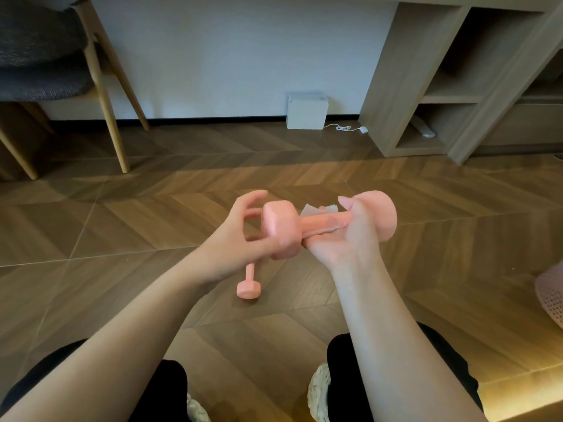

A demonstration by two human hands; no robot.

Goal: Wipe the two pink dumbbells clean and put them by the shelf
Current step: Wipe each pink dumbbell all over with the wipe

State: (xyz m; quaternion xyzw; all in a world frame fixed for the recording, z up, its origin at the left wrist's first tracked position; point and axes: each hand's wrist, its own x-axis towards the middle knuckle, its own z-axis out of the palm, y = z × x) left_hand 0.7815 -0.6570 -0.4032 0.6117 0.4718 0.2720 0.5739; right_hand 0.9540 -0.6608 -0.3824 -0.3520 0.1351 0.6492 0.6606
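Observation:
I hold one pink dumbbell [316,222] level in front of me, above the floor. My right hand [350,236] grips its handle through a white tissue [313,210] wrapped round the bar. My left hand [240,236] touches the dumbbell's left head with its fingers spread and loosely bent. The second pink dumbbell [249,284] lies on the wooden floor below my left wrist, its far end hidden behind my hand. The wooden shelf [426,86] stands against the wall at the back right.
A white box [307,111] with a white cable sits by the wall left of the shelf. A wooden chair [100,86] with grey cushions stands at the back left. A pink mesh object [551,293] is at the right edge. My knees and shoes fill the bottom.

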